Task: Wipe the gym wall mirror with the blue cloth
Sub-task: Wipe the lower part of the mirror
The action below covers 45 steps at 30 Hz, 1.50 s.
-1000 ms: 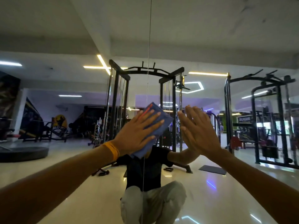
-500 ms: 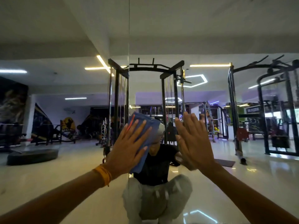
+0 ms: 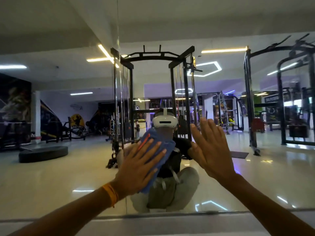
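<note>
1. Grip state. Left hand: fingers straight and spread, palm flat on the blue cloth, pressing it to the mirror. It pinches nothing and holds the cloth by pressure alone. Right hand: fingers straight and apart, holding nothing, palm facing the glass. It looks to be braced on the glass, but contact is not certain.
2. Cloth position. Sandwiched between left palm and glass, low on the mirror, just right of the vertical seam and not far above the mirror's lower edge. It is apart from the right hand, which sits just to its right.
3. Key relation. The cloth lies directly under the left hand, which is therefore the working hand. Cloth margin shows beyond the fingertips at upper right and below the heel of the palm.
4. Axis. The cloth's long axis runs diagonally from lower left to upper right, parallel to the left fingers. Its upper end points up and right, toward the reflected headset.
5. Judgement. A stroke across this axis would cover the widest band. Glass left of the seam and down to the lower edge probably remains to do.
6. Risk. Without a pinch, the cloth could slip or bunch if pressure drops.
</note>
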Available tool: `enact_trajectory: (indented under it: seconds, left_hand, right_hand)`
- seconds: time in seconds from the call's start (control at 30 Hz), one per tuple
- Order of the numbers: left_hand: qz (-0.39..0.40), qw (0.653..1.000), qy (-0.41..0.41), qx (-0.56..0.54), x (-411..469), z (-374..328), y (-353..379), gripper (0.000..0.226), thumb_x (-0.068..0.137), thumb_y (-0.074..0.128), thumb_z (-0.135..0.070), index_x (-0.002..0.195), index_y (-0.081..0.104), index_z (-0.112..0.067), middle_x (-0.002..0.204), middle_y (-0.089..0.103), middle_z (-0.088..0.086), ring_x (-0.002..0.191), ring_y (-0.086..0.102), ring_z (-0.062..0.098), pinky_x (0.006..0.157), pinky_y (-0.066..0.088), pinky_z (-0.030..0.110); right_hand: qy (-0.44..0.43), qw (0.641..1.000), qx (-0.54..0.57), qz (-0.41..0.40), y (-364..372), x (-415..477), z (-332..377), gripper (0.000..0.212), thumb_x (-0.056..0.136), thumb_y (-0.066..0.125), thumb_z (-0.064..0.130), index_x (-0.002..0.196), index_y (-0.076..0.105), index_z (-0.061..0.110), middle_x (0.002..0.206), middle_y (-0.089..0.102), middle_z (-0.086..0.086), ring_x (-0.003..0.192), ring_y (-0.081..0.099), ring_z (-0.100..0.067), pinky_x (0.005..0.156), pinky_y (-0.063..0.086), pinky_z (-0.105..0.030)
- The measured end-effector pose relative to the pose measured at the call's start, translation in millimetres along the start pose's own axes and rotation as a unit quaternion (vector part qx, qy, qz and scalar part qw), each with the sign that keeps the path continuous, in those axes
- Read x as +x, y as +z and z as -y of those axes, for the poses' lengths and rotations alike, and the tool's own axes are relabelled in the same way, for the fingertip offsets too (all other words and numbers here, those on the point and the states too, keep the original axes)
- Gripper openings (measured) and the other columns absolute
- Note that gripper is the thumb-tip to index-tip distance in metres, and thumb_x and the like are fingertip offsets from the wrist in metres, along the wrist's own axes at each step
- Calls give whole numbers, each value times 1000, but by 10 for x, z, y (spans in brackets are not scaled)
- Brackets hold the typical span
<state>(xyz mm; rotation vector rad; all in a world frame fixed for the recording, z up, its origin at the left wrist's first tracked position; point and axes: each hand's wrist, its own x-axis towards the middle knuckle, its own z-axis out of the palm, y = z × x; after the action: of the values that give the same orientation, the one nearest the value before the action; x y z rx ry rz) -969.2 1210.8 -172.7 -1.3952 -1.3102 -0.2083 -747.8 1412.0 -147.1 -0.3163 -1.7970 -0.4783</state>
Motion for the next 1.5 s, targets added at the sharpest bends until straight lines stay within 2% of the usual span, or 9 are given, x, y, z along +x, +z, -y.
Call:
enact_trajectory:
  seconds: [0.1, 0.3, 0.5, 0.6, 0.77, 0.93, 1.03, 1.23, 1.5]
  left_hand:
    - [3, 998, 54, 27, 99, 134, -69, 61, 110, 29, -41, 165, 15, -19, 173, 9, 8, 159, 7, 32, 126, 13, 57]
    - [-109, 962, -248, -36, 985, 535, -369, 63, 108, 28, -43, 164, 19, -16, 172, 8, 13, 159, 3, 34, 128, 2, 58]
    - [-12, 997, 74, 20, 106, -480, 81, 59, 109, 30, -43, 163, 22, -20, 171, 13, 8, 159, 8, 31, 129, -2, 49]
    - [-25, 997, 54, 45, 329, -214, -2, 60, 109, 32, -41, 163, 20, -18, 171, 12, 9, 159, 7, 31, 129, 0, 49]
    - [-73, 981, -172, -43, 744, -75, -164, 61, 111, 24, -43, 164, 21, -13, 171, 9, 11, 159, 4, 32, 129, 1, 52]
    - [-9, 997, 82, -1, -65, -893, 233, 58, 112, 22, -46, 157, 36, -13, 165, 27, 13, 158, 5, 31, 129, 0, 48]
    - [10, 986, 159, 52, -67, -618, 179, 59, 108, 36, -40, 162, 26, -18, 170, 15, 9, 158, 8, 31, 129, 2, 50]
    - [-71, 985, -157, -14, 591, -167, -105, 61, 111, 31, -43, 164, 16, -16, 171, 13, 17, 158, 3, 34, 128, 0, 53]
    - [32, 982, 181, 40, -149, -670, 208, 58, 110, 28, -38, 164, 19, -19, 171, 11, 10, 158, 7, 33, 129, 8, 50]
  right_hand:
    - [-27, 999, -24, 10, -21, -130, -126, 59, 105, 44, 38, 160, 33, 18, 171, 16, -11, 158, 10, -31, 125, 17, -57]
    - [49, 998, -26, -3, 11, -282, -213, 70, 100, 56, 38, 161, 29, 18, 171, 11, -12, 158, 8, -34, 122, 20, -61]
    - [101, 995, 18, -21, 88, -765, 34, 61, 109, 23, 48, 162, 27, 17, 172, 11, -10, 159, 7, -32, 126, 13, -56]
    - [86, 996, 17, -7, 51, -830, -28, 61, 111, 20, 50, 161, 27, 17, 171, 13, -10, 159, 8, -32, 126, 16, -56]
    - [67, 998, 6, 6, 28, -870, -109, 58, 110, 26, 45, 162, 26, 18, 171, 13, -10, 159, 8, -31, 127, 14, -53]
    - [86, 996, 2, 0, 94, -918, -70, 59, 110, 28, 43, 163, 24, 18, 172, 8, -10, 159, 5, -31, 127, 7, -52]
    - [92, 996, 7, -2, 92, -909, -48, 59, 109, 31, 41, 163, 25, 17, 172, 9, -11, 159, 4, -32, 128, 6, -53]
    - [91, 996, -9, -3, 99, -1004, -44, 59, 109, 31, 43, 162, 28, 16, 171, 11, -11, 159, 5, -32, 128, 7, -52]
    - [54, 998, 6, -8, 33, -1059, -104, 60, 111, 24, 46, 161, 27, 14, 171, 12, -13, 158, 9, -34, 127, 9, -53]
